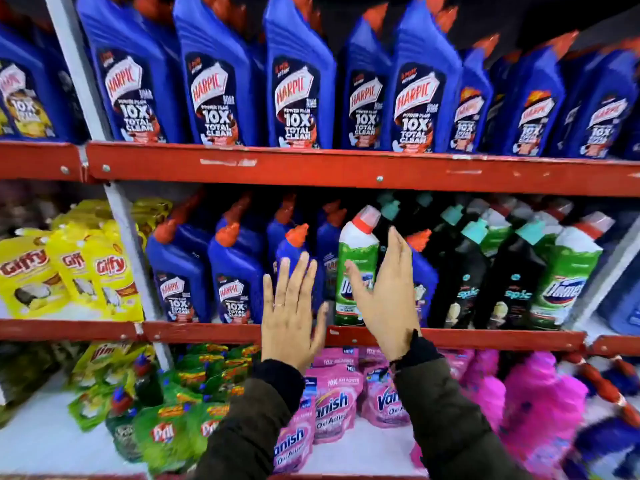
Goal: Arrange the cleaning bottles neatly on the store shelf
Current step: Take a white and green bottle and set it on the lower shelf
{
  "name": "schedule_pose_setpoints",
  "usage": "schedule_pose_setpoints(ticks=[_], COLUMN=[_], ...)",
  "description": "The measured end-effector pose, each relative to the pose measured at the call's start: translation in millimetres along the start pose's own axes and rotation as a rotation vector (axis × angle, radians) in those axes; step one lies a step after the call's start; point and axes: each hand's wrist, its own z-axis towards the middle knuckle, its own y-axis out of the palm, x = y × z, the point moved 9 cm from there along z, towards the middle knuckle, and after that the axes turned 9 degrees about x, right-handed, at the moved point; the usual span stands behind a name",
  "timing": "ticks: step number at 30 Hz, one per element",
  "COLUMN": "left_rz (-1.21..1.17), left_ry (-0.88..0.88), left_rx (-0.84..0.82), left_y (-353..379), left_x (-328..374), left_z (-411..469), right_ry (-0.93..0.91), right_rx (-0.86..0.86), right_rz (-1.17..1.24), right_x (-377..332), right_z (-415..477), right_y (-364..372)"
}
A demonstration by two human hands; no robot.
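Note:
On the middle shelf (485, 339) a green Domex bottle (353, 258) with a white neck and red cap stands upright among blue Harpic bottles (239, 271). My right hand (388, 299) is spread open in front of it, thumb over its label and fingers to its right, not gripping. My left hand (291, 306) is flat and open, covering a small blue Harpic bottle (294, 244) with an orange cap. Black Spic bottles (464, 282) and another green Domex bottle (568, 278) stand to the right.
Large blue Harpic bottles (298, 84) fill the top shelf. Yellow Giffy pouches (69, 271) sit left of a grey upright (131, 251). The bottom shelf holds pink Vanish pouches (332, 403), green Pril packs (162, 431) and pink dusters (540, 396).

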Motion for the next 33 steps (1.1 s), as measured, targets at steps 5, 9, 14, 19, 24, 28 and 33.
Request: schedule_pose_setpoints(ticks=[5, 9, 14, 19, 24, 28, 33], left_rz=[0.072, 0.070, 0.076, 0.054, 0.035, 0.041, 0.074], left_ry=[-0.002, 0.064, 0.081, 0.087, 0.074, 0.069, 0.059], left_rx=[0.007, 0.051, 0.081, 0.097, 0.109, 0.087, 0.052], left_y=[42.2, 63.0, 76.7, 77.7, 75.0, 73.9, 74.7], left_x=[-16.1, -21.7, -22.4, -22.5, -23.5, -22.5, -21.8], left_z=[-27.5, -34.3, -39.7, -41.3, -37.4, -40.3, -40.7], right_ry=[0.086, 0.089, 0.030, 0.031, 0.109, 0.200, 0.332], right_rx=[0.011, 0.040, 0.165, 0.220, 0.142, -0.034, -0.244], right_rz=[-0.113, -0.130, -0.017, 0.043, 0.001, -0.093, -0.103], right_x=[1.9, 2.2, -14.2, -26.9, -2.1, 55.1, 135.2], right_z=[24.0, 30.6, 21.6, 18.8, -9.6, -59.7, -137.7], right_y=[26.8, 28.4, 2.9, -30.1, -30.1, -1.3, 44.6])
